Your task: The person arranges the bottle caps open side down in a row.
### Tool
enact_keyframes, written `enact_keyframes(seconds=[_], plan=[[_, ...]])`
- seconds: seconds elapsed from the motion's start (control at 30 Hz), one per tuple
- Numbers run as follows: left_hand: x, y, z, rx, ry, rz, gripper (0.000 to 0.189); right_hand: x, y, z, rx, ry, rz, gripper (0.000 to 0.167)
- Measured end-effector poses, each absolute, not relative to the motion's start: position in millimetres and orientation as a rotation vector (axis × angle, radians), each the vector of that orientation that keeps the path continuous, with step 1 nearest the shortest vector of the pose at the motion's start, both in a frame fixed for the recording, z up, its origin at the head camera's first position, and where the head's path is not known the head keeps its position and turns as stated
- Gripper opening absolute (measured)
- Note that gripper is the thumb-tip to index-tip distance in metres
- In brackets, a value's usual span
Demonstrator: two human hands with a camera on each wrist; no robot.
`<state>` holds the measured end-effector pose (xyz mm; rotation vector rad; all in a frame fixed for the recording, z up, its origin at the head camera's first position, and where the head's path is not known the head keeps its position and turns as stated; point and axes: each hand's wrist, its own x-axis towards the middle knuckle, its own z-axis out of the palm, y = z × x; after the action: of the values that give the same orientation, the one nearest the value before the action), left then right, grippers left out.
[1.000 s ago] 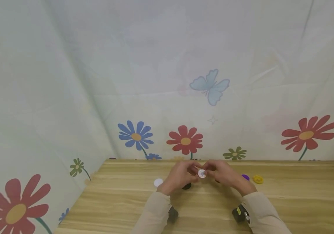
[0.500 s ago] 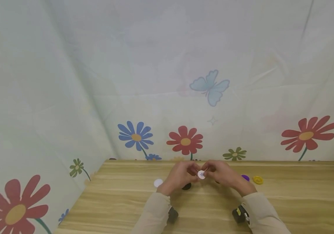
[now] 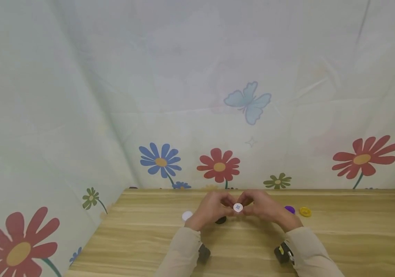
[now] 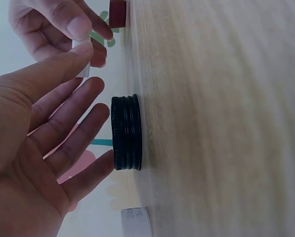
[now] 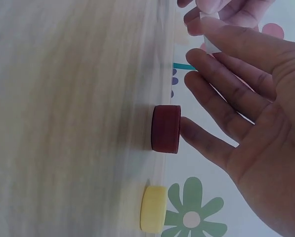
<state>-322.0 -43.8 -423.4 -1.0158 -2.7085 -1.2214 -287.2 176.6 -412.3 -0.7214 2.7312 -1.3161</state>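
Note:
A small white bottle cap [image 3: 238, 207] with a blue mark on its face is held up over the table between both hands. My left hand [image 3: 213, 208] pinches it from the left, its thumb on the rim in the left wrist view. From the right, my right hand [image 3: 264, 207] pinches the same cap by its thumb and fingers. The lower fingers of both hands are spread loosely. A ridged black lid [image 4: 126, 132] stands on the table below my left hand. Beneath my right hand sits a dark red cap [image 5: 166, 129], hidden by that hand in the head view.
A white lid [image 3: 187, 216] lies left of my left hand. To the right of my right hand are a purple cap [image 3: 290, 210] and a yellow cap [image 3: 305, 212]. The wooden table [image 3: 142, 238] ends at a flowered cloth backdrop [image 3: 190, 77].
The white cap has shifted slightly down and left, and its marked face shows more fully. My right fingers have moved off that face to its edge. Both arms stay nearly still.

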Motion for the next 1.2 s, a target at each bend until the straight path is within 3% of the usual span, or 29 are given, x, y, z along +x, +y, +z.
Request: enact_keyframes(seconds=[1.2], plan=[[-318, -47, -425, -0.997, -2.863, -1.023, 0.013, -285, 157, -422, -0.834, 2.869, -1.053, 0.018]])
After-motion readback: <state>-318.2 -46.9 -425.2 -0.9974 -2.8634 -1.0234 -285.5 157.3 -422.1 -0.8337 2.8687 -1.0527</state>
